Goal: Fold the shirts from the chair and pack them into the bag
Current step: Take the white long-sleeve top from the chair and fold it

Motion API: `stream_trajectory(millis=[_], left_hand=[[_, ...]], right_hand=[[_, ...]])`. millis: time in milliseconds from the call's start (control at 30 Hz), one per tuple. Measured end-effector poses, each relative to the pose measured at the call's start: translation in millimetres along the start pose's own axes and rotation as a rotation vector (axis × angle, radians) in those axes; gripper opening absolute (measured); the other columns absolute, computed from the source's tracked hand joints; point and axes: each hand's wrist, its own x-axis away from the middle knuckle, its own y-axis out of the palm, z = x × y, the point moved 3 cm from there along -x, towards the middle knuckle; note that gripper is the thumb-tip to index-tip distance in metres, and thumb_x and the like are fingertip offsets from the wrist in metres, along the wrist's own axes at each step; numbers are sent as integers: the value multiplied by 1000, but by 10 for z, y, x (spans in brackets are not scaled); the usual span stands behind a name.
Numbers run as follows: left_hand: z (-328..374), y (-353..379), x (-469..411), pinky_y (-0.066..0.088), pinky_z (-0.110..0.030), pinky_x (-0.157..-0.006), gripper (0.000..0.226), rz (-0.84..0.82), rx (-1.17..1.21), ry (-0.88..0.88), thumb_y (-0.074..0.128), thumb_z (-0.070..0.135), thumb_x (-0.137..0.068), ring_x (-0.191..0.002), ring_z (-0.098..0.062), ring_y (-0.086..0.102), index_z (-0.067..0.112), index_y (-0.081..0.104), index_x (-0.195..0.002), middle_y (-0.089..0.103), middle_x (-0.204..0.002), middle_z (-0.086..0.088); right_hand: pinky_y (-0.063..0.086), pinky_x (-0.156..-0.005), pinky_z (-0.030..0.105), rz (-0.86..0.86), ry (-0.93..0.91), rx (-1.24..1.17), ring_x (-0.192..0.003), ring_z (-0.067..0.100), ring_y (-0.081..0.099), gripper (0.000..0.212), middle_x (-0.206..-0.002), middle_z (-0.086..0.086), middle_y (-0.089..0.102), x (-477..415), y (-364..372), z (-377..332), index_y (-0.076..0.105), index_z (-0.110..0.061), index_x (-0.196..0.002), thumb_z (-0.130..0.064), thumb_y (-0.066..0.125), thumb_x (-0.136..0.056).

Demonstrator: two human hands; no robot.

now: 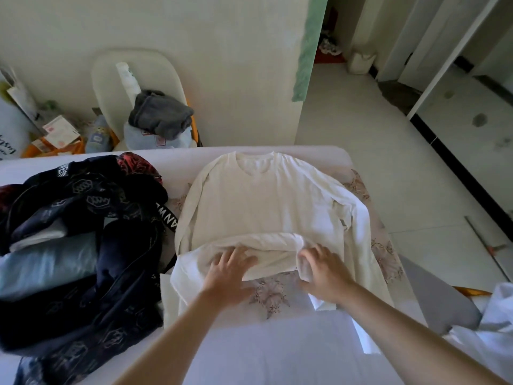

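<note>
A white long-sleeved shirt (pixel 266 201) lies flat on the bed, collar away from me, its bottom hem turned up into a fold near me. My left hand (pixel 230 273) rests on that fold with spread, straight fingers. My right hand (pixel 324 273) grips the fold's right end, fingers curled into the cloth. A dark patterned bag (pixel 91 245) lies open at the left of the bed with folded light-blue and white garments inside. Beyond the bed stands a white chair (pixel 111 76) holding a grey garment (pixel 161 115) over a light-blue one (pixel 138 137).
The bed (pixel 277 343) has a pale sheet with a floral print. Boxes, papers and a blue slipper crowd the floor at far left. A wall corner with a green strip rises behind the bed. Tiled floor lies to the right. White cloth sits at the lower right.
</note>
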Motion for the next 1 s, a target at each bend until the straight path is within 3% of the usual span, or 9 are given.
stream_trajectory(millis=[67, 200, 333, 433, 533, 667, 800, 900, 1000], left_hand=[[-39, 95, -31, 38, -51, -107, 84, -17, -93, -61, 50, 71, -70, -132, -27, 37, 40, 33, -146, 29, -151, 2], [-147, 61, -128, 55, -43, -86, 50, 131, -10, -38, 77, 19, -72, -113, -28, 60, 23, 64, -120, 59, -131, 0], [-259, -99, -174, 57, -35, -64, 47, 174, -48, -66, 70, 5, -64, -85, -21, 65, 23, 71, -108, 70, -95, 3], [-242, -526, -320, 55, -35, -62, 20, 233, -40, -41, 60, 11, -68, -67, -21, 59, 20, 71, -83, 64, -68, 3], [-320, -1109, -695, 50, -31, -70, 25, 270, -54, -139, 50, 16, -80, -78, -28, 63, 22, 71, -93, 68, -83, -6], [-669, -1823, -1239, 47, -37, -68, 29, 448, 32, -388, 46, 17, -97, -102, -32, 58, 23, 58, -122, 59, -117, -9], [-698, -1908, -1495, 49, -50, -95, 66, 462, 313, -405, 61, 23, -93, -130, -32, 42, 24, 25, -149, 23, -155, -5], [-458, -1480, -1336, 41, -42, -108, 51, 508, 284, -151, 54, 11, -92, -129, -23, 43, 26, 42, -139, 38, -146, 3], [-392, -875, -1105, 36, -37, -108, 36, 239, 147, -43, 59, 18, -85, -121, -14, 47, 33, 56, -118, 46, -126, 11]], right_hand=[[47, -81, 39, 21, 50, 38, -106, 23, 53, 79, -125, 0, 46, 49, 138, 95, 42, -24, -135, -59, 65, -68], [42, -64, 32, 22, 235, 135, -90, 26, 63, 67, -113, 4, 57, -69, 114, 210, 45, -15, -142, -22, 70, -79], [32, -64, 28, -70, 267, 135, -81, 21, 62, 6, -86, -7, 58, -238, -298, 153, 59, -22, -85, -25, 56, -88], [30, -52, 28, -39, 387, -161, -61, 21, 52, 26, -61, -3, 51, -469, -670, 232, 43, -17, -60, -29, 52, -81], [36, -54, 29, 32, 505, -426, -64, 24, 59, 31, -61, 3, 58, -832, -1090, 379, 54, -13, -54, -34, 50, -76], [50, -70, 30, 308, 560, -501, -91, 31, 68, 22, -92, 10, 73, -1396, -1519, 477, 70, -13, -95, -30, 56, -91], [43, -100, 43, 413, 514, -481, -122, 37, 52, 50, -131, 18, 56, -1600, -1461, 392, 49, -12, -139, -31, 58, -93], [38, -103, 43, 319, 271, -263, -125, 33, 47, 47, -133, 12, 51, -1467, -1050, 178, 53, -16, -135, -18, 61, -88], [35, -104, 40, 130, -13, -134, -125, 25, 46, 50, -130, 4, 49, -1238, -525, -6, 54, -20, -133, -25, 64, -84]])
